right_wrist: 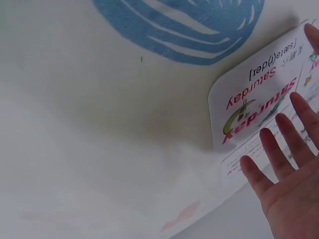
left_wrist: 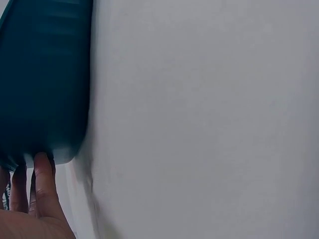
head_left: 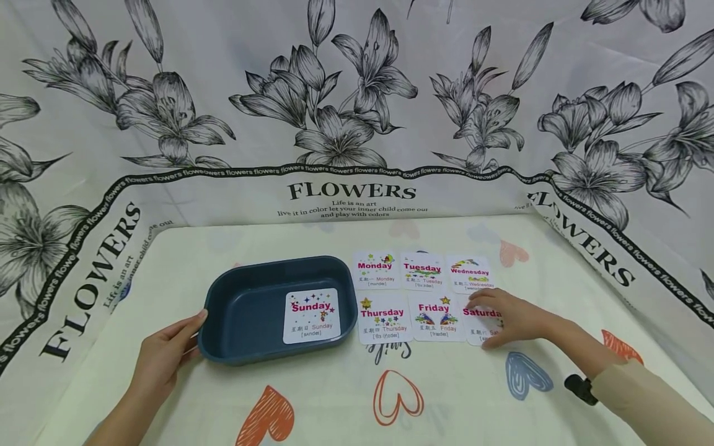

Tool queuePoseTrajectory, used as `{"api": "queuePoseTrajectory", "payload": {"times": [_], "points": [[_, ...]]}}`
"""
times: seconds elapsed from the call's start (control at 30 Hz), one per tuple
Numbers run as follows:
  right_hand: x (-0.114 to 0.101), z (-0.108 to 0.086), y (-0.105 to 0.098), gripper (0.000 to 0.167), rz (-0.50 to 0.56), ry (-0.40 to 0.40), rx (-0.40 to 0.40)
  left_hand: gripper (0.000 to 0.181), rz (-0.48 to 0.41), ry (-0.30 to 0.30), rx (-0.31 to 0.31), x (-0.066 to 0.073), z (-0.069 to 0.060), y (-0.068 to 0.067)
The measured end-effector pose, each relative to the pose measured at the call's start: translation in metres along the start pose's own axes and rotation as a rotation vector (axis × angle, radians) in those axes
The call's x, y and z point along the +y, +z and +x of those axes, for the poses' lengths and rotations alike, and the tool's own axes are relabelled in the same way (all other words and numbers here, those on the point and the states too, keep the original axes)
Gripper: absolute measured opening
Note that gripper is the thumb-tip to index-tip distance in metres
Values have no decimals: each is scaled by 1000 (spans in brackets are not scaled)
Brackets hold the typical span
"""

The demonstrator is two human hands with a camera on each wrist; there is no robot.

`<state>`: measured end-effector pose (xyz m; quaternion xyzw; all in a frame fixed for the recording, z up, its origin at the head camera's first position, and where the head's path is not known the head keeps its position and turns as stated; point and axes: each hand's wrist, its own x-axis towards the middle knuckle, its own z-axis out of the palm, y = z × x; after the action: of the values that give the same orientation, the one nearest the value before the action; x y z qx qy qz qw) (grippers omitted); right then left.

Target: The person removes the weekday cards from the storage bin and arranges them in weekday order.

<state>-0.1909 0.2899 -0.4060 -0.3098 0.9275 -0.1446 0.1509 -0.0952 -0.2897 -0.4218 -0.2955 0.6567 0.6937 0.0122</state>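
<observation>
A dark blue plastic tray stands left of centre. The Sunday card lies in its right half. At the tray's left end my left hand holds the rim; in the left wrist view, fingers touch the end wall. My right hand hovers, fingers spread, over the Saturday card, partly covering it. In the right wrist view, that card lies beside the fingertips. Monday, Tuesday, Wednesday, Thursday and Friday cards lie flat in two rows.
The pale tablecloth is printed with hearts. A white flower-printed curtain rises behind the table and along both sides. A small black object is at the right sleeve's cuff.
</observation>
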Motion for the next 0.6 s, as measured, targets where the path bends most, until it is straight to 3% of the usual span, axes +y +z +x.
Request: {"api": "queuePoseTrajectory", "payload": {"times": [0.13,0.27,0.6], "points": [[1,3,-7,52,39,13,-17,11,2,7,5,-1,-1,0],[1,3,-19,40,97,55,-92,11,4,8,13,-1,0,-1],[-2,0,-35,30,135,140,-265,12,18,-8,20,-1,-1,0]]}}
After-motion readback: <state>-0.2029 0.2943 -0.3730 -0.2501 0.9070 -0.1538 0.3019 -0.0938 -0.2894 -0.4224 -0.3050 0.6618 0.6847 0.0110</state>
